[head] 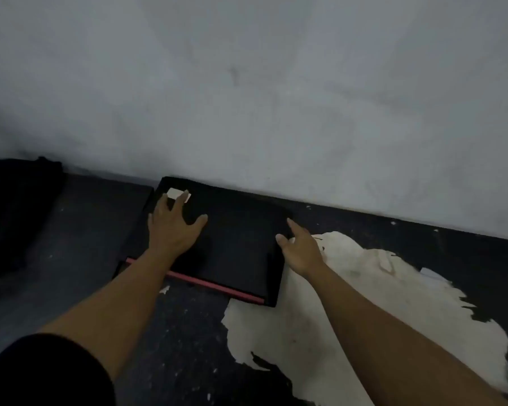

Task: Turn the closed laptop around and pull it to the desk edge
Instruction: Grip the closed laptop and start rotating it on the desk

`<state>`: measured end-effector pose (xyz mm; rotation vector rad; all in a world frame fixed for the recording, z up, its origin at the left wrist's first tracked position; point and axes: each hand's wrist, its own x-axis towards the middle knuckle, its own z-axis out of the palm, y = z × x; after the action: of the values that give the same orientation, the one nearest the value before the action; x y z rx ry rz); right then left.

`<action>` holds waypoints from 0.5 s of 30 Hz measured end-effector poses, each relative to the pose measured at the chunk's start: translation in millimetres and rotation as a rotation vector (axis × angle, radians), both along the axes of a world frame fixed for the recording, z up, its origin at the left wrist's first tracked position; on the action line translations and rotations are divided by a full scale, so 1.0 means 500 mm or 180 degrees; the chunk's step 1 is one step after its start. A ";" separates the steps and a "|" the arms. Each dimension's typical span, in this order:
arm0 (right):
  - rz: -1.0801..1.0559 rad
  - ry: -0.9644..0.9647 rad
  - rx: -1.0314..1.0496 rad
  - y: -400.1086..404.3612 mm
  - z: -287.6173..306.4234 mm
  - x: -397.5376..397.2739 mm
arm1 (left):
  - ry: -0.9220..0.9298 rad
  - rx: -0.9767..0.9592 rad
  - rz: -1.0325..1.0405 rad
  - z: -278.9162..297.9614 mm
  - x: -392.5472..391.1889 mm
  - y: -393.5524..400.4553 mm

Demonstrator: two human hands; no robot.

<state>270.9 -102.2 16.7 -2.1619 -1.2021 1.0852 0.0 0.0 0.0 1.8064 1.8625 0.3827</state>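
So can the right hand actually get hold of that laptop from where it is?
Probably yes. The right hand is already at the right edge of the closed laptop, fingers open, with nothing between them. The left hand lies flat on the lid.

Bare forearms, a black short sleeve on the left.

dim, soft, blurry; dark corner vignetting

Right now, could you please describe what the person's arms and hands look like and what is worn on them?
Both forearms are bare, with no watch or bracelet visible. The left hand and right hand wear no gloves, and no rings can be made out on the fingers. A black sleeve shows at the lower left on the left arm; no sleeve shows on the right arm.
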 end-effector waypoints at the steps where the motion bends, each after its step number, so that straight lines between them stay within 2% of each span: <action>1: 0.0016 -0.0042 -0.0075 0.003 -0.016 -0.006 | 0.0261 -0.0114 -0.0002 -0.012 -0.008 0.007; 3: 0.0026 -0.0209 -0.0320 0.008 -0.047 -0.024 | 0.0639 -0.0362 0.0035 -0.041 -0.032 0.024; 8: -0.0370 -0.0770 -0.0268 0.015 -0.075 -0.071 | 0.0735 -0.0510 0.0031 -0.083 -0.071 0.061; 15: -0.0999 -0.0333 -0.0533 0.072 -0.087 -0.049 | 0.0640 -0.0363 0.0267 -0.095 -0.062 0.076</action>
<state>246.4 -66.1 -26.9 -2.4586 -0.7981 0.9753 -31.0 37.8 -47.4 1.7485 2.0570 0.1244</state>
